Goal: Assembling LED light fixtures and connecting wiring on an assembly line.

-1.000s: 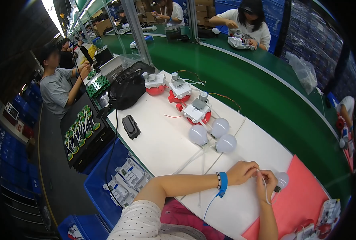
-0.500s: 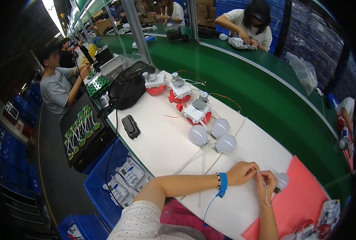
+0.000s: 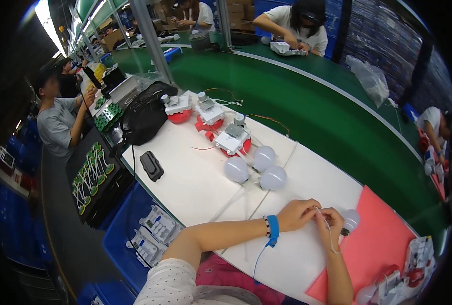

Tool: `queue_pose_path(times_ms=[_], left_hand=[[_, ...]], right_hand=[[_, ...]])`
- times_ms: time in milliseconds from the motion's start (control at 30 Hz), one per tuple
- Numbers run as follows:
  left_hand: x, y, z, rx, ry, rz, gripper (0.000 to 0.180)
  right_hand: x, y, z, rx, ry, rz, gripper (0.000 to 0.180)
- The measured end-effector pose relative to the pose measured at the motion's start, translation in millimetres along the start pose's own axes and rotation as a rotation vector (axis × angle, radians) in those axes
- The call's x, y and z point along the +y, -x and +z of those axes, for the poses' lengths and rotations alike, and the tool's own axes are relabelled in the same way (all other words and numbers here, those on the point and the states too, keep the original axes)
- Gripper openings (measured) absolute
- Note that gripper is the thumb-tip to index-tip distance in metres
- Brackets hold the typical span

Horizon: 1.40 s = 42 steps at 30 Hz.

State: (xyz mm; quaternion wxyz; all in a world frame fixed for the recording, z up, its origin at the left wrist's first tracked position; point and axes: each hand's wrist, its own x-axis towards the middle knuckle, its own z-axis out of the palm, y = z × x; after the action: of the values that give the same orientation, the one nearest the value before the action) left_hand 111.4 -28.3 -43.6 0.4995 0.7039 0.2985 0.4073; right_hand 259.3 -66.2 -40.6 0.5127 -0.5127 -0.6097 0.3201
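Note:
My left hand (image 3: 295, 215), with a blue strap (image 3: 272, 231) and a beaded bracelet at the wrist, is closed in a pinch at the end of a thin white cable (image 3: 329, 235). Against it, my right hand (image 3: 330, 224) also pinches the cable near that end. The cable loops down past my right wrist. Just beyond the right hand lies a white bulb (image 3: 351, 219) with a dark base, on the edge of a pink sheet (image 3: 376, 244). Fingers hide the cable's tip. Farther off on the white table (image 3: 185, 188), three round white bulbs (image 3: 263, 158) lie grouped together.
White housings on red bases (image 3: 232, 140) with loose wires stand behind the bulbs. A dark case (image 3: 151, 165) and a black bag (image 3: 143, 119) lie at left. Below is a blue bin (image 3: 118, 244) of white parts. A green conveyor (image 3: 307, 117) runs beyond; co-workers sit around.
The view has shifted slightly, so the whole scene sits a little farther left. My hands stay together at the cable's end, with the fingers barely moved.

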Motion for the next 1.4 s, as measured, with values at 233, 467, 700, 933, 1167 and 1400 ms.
queue_pose_path(times_ms=[233,467,700,933,1167,1400], left_hand=[[-3.2,0.2,0.1,-0.006,-0.001,0.03,0.013],[-1.9,0.7,1.4,-0.02,-0.011,0.025,0.013],[-2.3,0.5,1.3,-0.016,-0.005,0.034,0.014],[-5.9,2.2,4.2,0.04,0.055,0.042,0.012],[-5.4,1.8,3.4,0.034,0.054,0.046,0.009],[-2.4,1.4,1.0,-0.013,0.075,0.027,0.008]], right_hand=[[0.7,0.6,0.6,-0.003,-0.017,-0.016,0.005],[-0.2,3.0,-0.2,0.002,-0.014,-0.007,0.004],[-3.3,1.7,0.4,0.002,0.001,-0.02,0.004],[-2.8,2.2,1.0,0.003,-0.029,0.001,0.004],[-2.8,1.6,0.5,0.009,-0.018,-0.005,0.004],[0.9,2.6,-0.7,0.017,-0.07,0.034,0.003]])
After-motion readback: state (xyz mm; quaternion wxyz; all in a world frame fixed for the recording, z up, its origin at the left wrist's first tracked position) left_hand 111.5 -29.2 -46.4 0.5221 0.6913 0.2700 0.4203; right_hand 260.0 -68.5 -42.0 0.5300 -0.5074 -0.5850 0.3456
